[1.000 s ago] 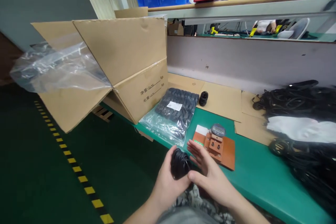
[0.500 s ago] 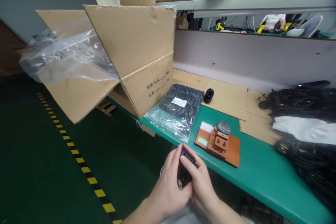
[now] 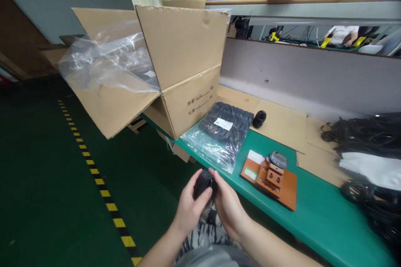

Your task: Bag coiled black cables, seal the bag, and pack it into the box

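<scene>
A black ridged coil [image 3: 203, 183], which could be looped cable or stacked rings, is held up in front of my body, off the bench's front edge. My left hand [image 3: 189, 206] wraps around its left side, thumb across the near face. Against its right side rests my right hand [image 3: 228, 205], the fingers long and pressed to it. A similar black coil [image 3: 259, 119] stands on cardboard on the bench. Nearer to me lies a clear bag [image 3: 216, 150] full of black coils, with a white label. To its right sits an orange fixture [image 3: 288, 192] carrying a round digital gauge [image 3: 277, 159].
An open cardboard box [image 3: 188, 50] with plastic film [image 3: 106, 62] over its flap stands at the bench's left end. Black cables [image 3: 366, 133] and a white cloth [image 3: 369, 167] lie at right on the green bench [image 3: 316, 212]. A person [image 3: 343, 35] is visible beyond the partition.
The black coil has been turned in my hands, so its rounded side shows. My hands have shifted slightly left, and the view has swung left.
</scene>
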{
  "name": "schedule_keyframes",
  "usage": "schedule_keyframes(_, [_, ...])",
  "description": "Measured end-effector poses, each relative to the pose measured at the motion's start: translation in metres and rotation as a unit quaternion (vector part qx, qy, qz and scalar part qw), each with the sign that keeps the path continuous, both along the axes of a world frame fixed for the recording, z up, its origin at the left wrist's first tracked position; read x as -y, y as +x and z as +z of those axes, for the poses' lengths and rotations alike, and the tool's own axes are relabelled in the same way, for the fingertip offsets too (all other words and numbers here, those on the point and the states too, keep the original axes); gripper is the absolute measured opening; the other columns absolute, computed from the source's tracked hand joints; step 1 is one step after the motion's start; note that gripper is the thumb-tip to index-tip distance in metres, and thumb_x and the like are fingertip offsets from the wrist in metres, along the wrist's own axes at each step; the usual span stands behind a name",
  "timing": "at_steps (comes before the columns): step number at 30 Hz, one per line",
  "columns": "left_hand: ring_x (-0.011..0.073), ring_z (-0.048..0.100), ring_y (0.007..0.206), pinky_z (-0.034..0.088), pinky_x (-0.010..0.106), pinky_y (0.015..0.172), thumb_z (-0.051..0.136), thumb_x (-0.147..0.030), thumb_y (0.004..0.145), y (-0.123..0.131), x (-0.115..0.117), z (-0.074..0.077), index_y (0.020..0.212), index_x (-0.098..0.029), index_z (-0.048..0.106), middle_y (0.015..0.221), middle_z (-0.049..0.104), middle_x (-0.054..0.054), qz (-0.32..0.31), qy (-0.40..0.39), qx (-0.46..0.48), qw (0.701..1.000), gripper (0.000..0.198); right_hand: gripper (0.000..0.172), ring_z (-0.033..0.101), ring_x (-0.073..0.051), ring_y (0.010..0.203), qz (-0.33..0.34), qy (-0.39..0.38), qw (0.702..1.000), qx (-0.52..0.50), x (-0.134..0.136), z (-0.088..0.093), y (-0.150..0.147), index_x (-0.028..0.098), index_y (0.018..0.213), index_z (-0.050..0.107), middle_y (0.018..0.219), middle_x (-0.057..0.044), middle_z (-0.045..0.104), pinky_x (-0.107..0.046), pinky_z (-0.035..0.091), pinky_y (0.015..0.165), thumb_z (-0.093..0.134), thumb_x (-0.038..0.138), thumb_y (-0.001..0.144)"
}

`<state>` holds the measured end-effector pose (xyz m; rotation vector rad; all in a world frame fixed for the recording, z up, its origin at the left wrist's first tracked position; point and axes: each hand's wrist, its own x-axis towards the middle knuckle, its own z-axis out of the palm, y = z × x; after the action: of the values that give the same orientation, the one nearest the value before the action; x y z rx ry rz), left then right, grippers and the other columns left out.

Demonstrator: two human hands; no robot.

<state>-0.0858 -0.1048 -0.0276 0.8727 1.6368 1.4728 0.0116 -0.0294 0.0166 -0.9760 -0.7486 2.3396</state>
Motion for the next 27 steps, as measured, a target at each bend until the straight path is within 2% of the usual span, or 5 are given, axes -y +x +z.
schedule_keyframes(5, [0.022,0.053,0.11,0.044,0.038,0.098,0.06,-0.043,0.083,-0.037,-0.013,0.008,0.136,-0.017,0.037,0.127,0.05,0.009,0.077,0.027,0.112,0.99,0.064,0.042,0.033,-0.02,0.128,0.018,0.361,0.927,0.097,-0.038,0.005,-0.002,0.029,0.115,0.053,0.131,0.002,0.04,-0.048,0.02,0.122,0.057,0.052,0.08])
schedule_keyframes(10, [0.0158,0.04,0.125,0.033,0.027,0.107,0.061,-0.045,0.079,-0.062,-0.029,0.012,0.139,-0.016,0.036,0.136,0.042,0.005,0.093,-0.009,-0.26,0.961,0.071,0.046,0.025,-0.022,0.13,0.055,0.774,0.536,0.333,-0.079,-0.002,-0.019,0.023,0.128,0.038,0.136,-0.004,0.031,-0.046,0.032,0.113,0.048,0.019,0.084])
schedule_keyframes(13, [0.0141,0.041,0.125,0.034,0.025,0.106,0.059,-0.045,0.079,-0.063,-0.039,0.014,0.14,-0.016,0.034,0.136,0.042,0.004,0.064,-0.017,-0.333,0.941,0.072,0.041,0.042,-0.022,0.109,0.072,0.813,0.425,0.393,-0.092,-0.01,-0.031,0.02,0.123,0.042,0.117,-0.008,0.044,-0.037,0.043,0.092,0.047,0.016,0.082])
schedule_keyframes(17, [0.0148,0.043,0.123,0.036,0.025,0.105,0.058,-0.046,0.078,-0.061,-0.049,0.019,0.139,-0.017,0.035,0.135,0.043,0.004,0.056,-0.035,-0.342,0.937,0.071,0.012,0.046,-0.015,0.086,0.057,0.81,0.43,0.393,-0.103,-0.009,-0.036,0.02,0.094,0.051,0.088,-0.002,0.049,-0.029,0.035,0.075,0.041,0.026,0.089])
schedule_keyframes(27, [0.0193,0.046,0.118,0.041,0.029,0.1,0.05,-0.04,0.081,-0.058,-0.088,0.031,0.143,-0.013,0.028,0.13,0.043,0.008,0.028,-0.025,-0.46,0.887,0.071,0.016,0.046,-0.006,0.077,-0.021,0.785,0.54,0.301,-0.107,0.003,-0.033,0.019,0.082,0.054,0.079,0.001,0.048,-0.019,0.035,0.072,0.045,0.03,0.091])
